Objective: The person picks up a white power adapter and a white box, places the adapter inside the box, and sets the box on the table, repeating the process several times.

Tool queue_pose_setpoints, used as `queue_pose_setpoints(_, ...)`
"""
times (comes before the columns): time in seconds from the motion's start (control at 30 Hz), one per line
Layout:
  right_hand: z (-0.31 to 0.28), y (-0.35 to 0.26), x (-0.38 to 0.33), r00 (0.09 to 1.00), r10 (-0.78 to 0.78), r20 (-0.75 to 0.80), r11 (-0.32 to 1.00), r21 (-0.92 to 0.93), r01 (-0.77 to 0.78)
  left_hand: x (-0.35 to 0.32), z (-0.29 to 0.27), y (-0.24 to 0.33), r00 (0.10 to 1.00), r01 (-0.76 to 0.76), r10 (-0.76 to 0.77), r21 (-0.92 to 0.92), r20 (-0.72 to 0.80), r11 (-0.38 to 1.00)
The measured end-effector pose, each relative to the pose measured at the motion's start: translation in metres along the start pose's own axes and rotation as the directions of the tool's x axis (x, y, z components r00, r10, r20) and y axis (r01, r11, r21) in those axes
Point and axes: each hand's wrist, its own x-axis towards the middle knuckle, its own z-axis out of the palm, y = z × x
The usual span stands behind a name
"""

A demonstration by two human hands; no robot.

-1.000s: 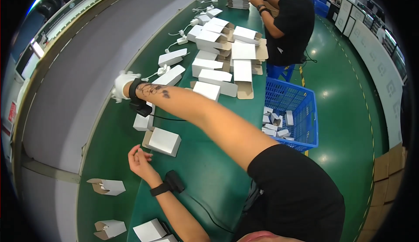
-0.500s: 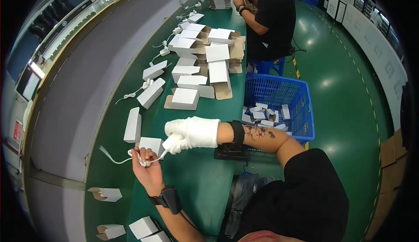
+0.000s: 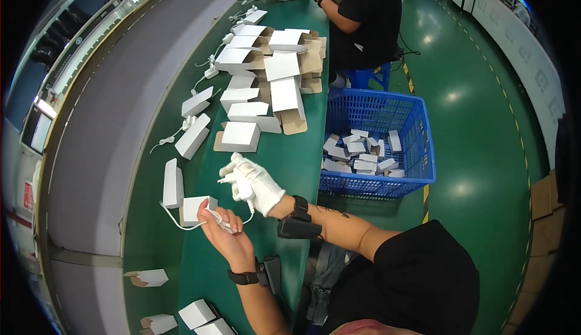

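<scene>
In my gloved right hand lies a white power adapter, its pins toward the left and the thumb and fingers around it. A white cable runs from the adapter down to my bare left hand. The fingers of that hand are closed around the coiled part of the cable, and its loose end loops out to the left. Just behind my left hand stands a small white box, partly covered by the fingertips. A taller white box is beside it.
Open white boxes crowd the green table further off, with cabled adapters along its left. More boxes lie near. A blue basket of small boxes stands at right; beyond it sits a co-worker.
My right hand has turned and tilted, so the adapter now shows in its palm. My left hand has shifted slightly right and down with the cable. The view has swung a little.
</scene>
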Motion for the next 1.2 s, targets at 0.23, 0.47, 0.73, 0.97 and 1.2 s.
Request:
queue_pose_setpoints(0.23, 0.023, 0.026, -0.031, 0.794, -0.476, 0.378, 0.240, -0.813, 0.530, 0.008, -0.002, -0.011, 0.984, -0.139, 0.149, 0.093, -0.103, 0.986)
queue_pose_setpoints(0.47, 0.024, 0.027, -0.030, 0.770, -0.459, 0.444, 0.066, -0.847, 0.528, 0.007, -0.019, -0.011, 0.983, -0.110, 0.129, 0.147, -0.130, 0.983)
queue_pose_setpoints(0.73, 0.030, 0.046, -0.029, 0.785, -0.453, 0.423, 0.052, -0.866, 0.497, -0.004, -0.016, -0.017, 0.981, -0.186, 0.191, 0.186, -0.011, 0.965)
queue_pose_setpoints(0.97, 0.006, 0.067, -0.028, 0.984, -0.100, 0.148, 0.872, -0.462, 0.158, 0.014, -0.016, -0.006, 0.944, -0.310, 0.327, 0.464, 0.047, 0.830)
queue_pose_setpoints(1.2, -0.013, 0.041, -0.029, 0.943, -0.122, 0.309, 0.783, -0.553, 0.283, 0.021, -0.022, 0.016, 0.953, -0.302, 0.154, 0.787, 0.260, 0.538)
